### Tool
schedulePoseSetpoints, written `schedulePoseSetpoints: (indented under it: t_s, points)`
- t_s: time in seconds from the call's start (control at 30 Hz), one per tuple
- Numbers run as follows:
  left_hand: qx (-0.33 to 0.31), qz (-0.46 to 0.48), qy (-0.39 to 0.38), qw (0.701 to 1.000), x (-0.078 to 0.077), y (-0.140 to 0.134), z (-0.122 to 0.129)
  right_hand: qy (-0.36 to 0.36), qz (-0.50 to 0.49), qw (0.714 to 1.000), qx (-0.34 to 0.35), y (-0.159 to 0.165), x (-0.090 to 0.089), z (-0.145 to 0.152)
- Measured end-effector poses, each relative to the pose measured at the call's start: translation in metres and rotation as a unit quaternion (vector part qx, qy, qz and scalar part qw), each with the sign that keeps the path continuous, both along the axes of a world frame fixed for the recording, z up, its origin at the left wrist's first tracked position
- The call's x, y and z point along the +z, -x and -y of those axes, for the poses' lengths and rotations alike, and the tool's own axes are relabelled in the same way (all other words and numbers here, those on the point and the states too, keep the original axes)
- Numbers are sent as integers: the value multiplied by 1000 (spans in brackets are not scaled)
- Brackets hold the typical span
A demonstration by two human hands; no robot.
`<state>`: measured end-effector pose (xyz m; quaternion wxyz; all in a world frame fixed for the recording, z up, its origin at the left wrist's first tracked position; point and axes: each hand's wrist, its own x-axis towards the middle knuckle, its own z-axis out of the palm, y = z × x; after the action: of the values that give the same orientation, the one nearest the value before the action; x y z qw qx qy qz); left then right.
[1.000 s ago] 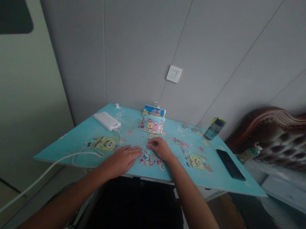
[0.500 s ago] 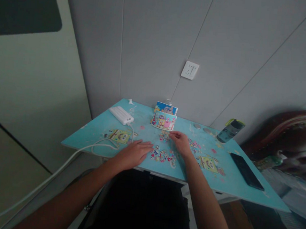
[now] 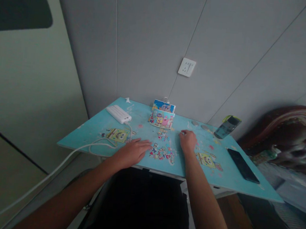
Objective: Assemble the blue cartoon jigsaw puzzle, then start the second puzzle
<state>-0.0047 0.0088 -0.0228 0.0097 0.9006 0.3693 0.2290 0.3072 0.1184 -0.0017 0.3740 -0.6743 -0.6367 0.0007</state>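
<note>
My left hand (image 3: 134,151) lies flat on the blue table (image 3: 89,131), fingers stretched out, the tips at the left edge of a scatter of small colourful pieces (image 3: 162,153). They look like jigsaw pieces, too small to tell for sure. A smaller cluster of such pieces (image 3: 163,135) lies farther back, in front of the standing cartoon cards (image 3: 162,118). To the right of both groups, my right hand (image 3: 188,140) rests low over the table with its fingers curled in. What its fingertips pinch, if anything, I cannot make out. More pieces beside it are partly hidden by the hand.
A white power bank (image 3: 118,114) with a white cable (image 3: 88,145) lies at the left; the cable hangs off the table's front edge. On the right are a tilted-looking bottle (image 3: 227,127) and a dark phone or tablet (image 3: 243,165). The wall closes off the back.
My right hand has moved right, from the rear cluster of pieces towards those at the right, its fingers now more curled. My left hand stays in place. The view has shifted slightly.
</note>
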Motion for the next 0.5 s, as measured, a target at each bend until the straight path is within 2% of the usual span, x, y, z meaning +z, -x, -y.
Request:
schedulePoseSetpoints:
  t_s: [0.13,0.23,0.37,0.5]
  points:
    - [4,-2,3,1000,1,0,1,23,36,988,146,23,0,-1]
    - [5,-1,3,1000,3,-1,2,31,53,973,224,42,-2,-1]
    - [8,1,5,1000,6,-2,3,40,52,961,269,57,-4,-2]
    - [8,2,5,1000,7,-1,4,45,24,958,283,57,-6,-4]
